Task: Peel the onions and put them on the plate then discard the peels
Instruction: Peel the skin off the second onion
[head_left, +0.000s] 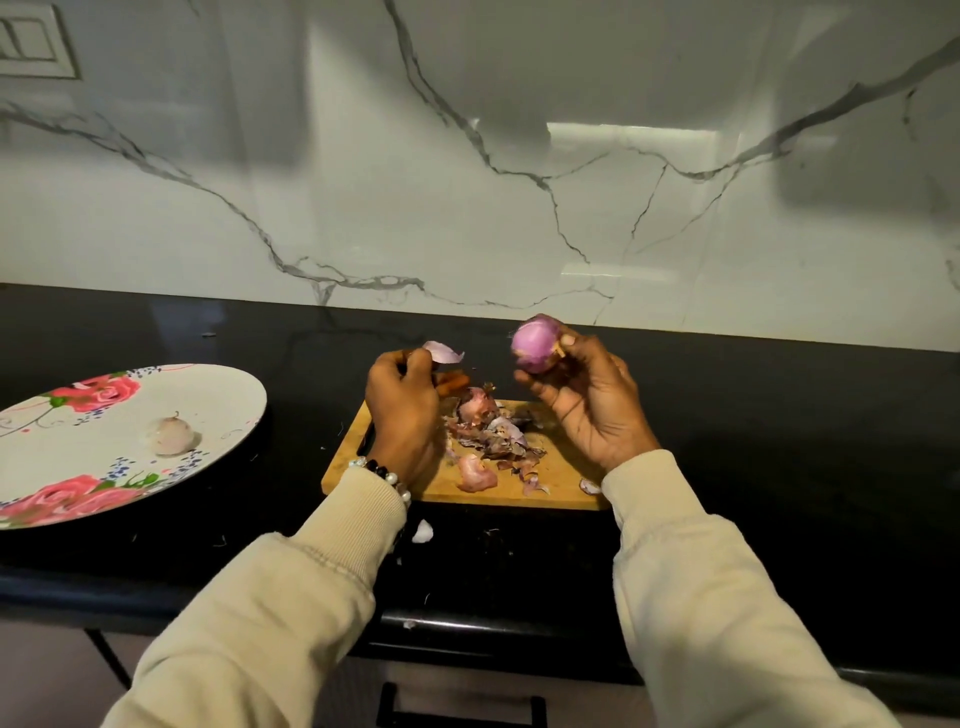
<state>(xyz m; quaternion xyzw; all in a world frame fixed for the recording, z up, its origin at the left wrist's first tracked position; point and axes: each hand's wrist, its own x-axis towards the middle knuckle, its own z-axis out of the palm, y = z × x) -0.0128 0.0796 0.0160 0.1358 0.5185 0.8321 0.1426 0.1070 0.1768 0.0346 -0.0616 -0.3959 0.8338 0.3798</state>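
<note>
Bare counter (291, 374) between plate (228, 415) and board (561, 493).

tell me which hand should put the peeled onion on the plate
Probably right: the right hand grips the onion, while the left hand pinches a peel. The plate lies left, requiring a cross-reach.

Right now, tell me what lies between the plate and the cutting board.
In the head view, only bare black counter separates the plate from the cutting board. The peels lie heaped on the board itself.
</note>
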